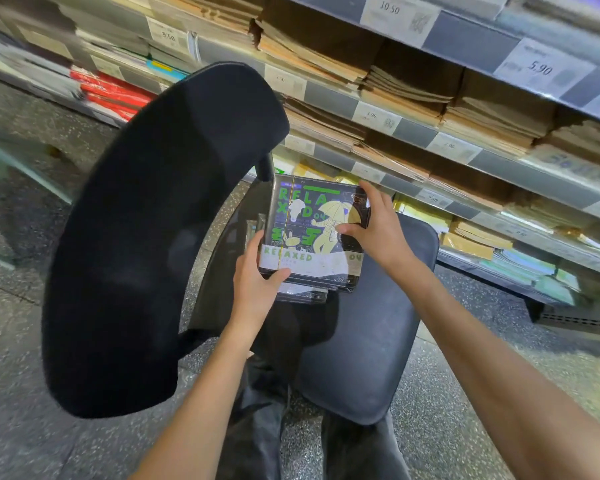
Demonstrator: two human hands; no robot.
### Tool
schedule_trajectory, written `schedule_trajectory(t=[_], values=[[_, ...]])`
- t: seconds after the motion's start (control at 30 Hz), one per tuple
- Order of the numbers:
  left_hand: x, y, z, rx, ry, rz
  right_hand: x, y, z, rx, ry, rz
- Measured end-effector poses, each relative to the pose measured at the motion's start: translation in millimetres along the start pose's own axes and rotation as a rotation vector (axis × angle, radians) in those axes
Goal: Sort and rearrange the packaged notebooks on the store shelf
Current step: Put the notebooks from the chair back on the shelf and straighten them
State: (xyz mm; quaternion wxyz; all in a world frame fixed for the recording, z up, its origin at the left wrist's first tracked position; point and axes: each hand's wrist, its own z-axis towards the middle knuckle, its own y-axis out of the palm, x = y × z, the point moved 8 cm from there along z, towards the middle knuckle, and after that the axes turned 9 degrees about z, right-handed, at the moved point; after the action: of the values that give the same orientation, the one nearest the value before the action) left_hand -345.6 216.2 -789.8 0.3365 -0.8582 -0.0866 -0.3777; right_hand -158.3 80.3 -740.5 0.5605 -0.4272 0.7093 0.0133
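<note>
Dim, greenish store light; shelves [430,109] smear with motion blur (edges bow, wide-angle), centre sharper.

We've got the big black chair backrest [160,237] crowding the left, packed shelves [413,109] close ahead, open seat [378,334] to the right of the notebook stack [312,237], plus bare floor [465,393].

The left hand's [257,282] fingers [255,242] curl behind the packaged notebook's [314,233] left edge and are mostly hidden, and the packs stacked under it [302,295] show only as thin clear edges. The chair backrest [160,237] covers the lower left shelves, and motion blur smears the red packs [113,95] beside it. Both forearms run off the bottom edge, and the small print on the price tags [374,117] is unreadable.
</note>
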Motion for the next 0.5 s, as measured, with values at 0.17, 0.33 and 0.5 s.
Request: schedule_trajectory(t=[0.17, 0.33, 0.5], values=[[45, -15, 1, 0.012, 0.085, -0.019, -43, -33, -2, 0.049, -0.08, -0.013], [102, -33, -6, 0.011, 0.163, -0.104, -95, -73, -9, 0.111, -0.144, -0.03], [177, -64, -16, 0.054, 0.311, -0.067, -155, -124, -25, 0.205, -0.233, -0.022]])
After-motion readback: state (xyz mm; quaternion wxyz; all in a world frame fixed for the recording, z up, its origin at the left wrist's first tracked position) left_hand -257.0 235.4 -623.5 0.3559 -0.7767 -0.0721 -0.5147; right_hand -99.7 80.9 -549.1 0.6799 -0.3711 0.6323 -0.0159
